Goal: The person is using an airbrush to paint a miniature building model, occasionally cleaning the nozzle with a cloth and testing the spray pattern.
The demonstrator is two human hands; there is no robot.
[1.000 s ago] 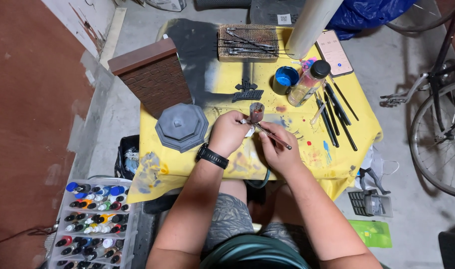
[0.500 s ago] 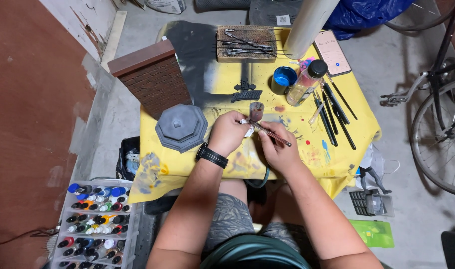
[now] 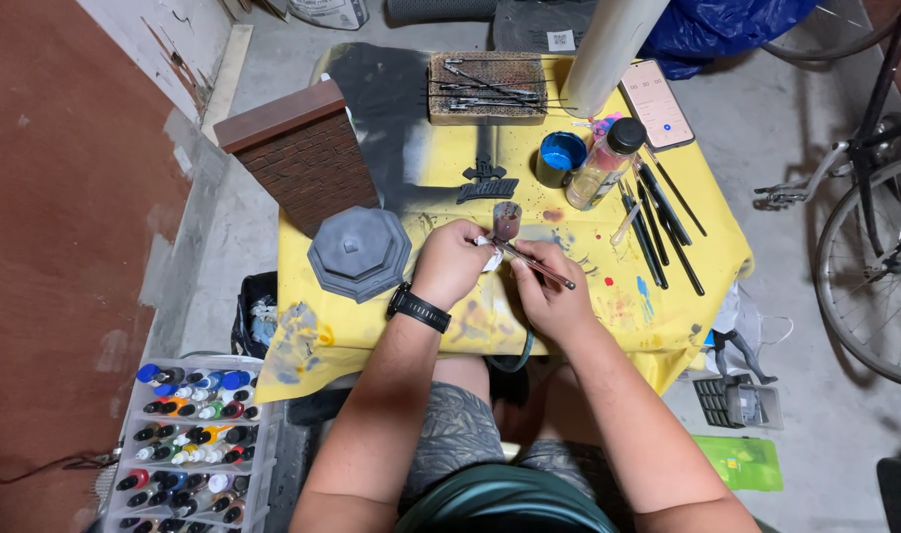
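At the middle of the frame, over the yellow table (image 3: pixel 391 326), the left hand (image 3: pixel 452 265) is closed round a small brown piece (image 3: pixel 507 221) while the right hand (image 3: pixel 549 291) pinches a thin brush (image 3: pixel 535 265) against it, which I'd say calls for light, steady strokes.

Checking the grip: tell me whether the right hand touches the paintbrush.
Touching. The head view shows the right hand fingers pinching the thin paintbrush shaft.
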